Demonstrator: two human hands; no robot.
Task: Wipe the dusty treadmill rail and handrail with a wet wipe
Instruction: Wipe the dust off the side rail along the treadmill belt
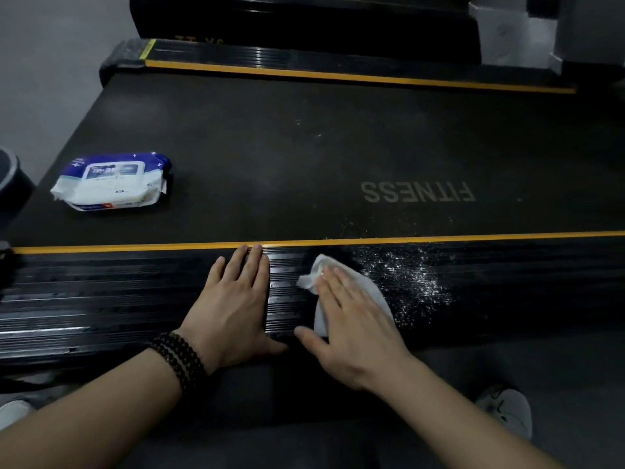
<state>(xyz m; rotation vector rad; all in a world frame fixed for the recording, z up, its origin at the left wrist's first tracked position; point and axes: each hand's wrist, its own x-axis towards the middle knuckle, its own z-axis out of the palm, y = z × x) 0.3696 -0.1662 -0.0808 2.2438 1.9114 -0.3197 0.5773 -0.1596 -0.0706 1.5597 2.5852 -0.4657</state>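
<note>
The near treadmill rail [135, 292] is black, ribbed and edged by a yellow stripe; it runs left to right across the view. My left hand [233, 299] lies flat on it, fingers together, holding nothing. My right hand [351, 319] presses a white wet wipe [375, 289] flat onto the rail just to its right. A patch of white dust [412, 279] covers the rail right of the wipe. No handrail is visible.
A blue and white pack of wet wipes [111, 181] lies on the dark treadmill belt [304, 157] at the left. The far rail [338, 67] runs along the back. A white shoe [507, 411] shows at the lower right, on the floor.
</note>
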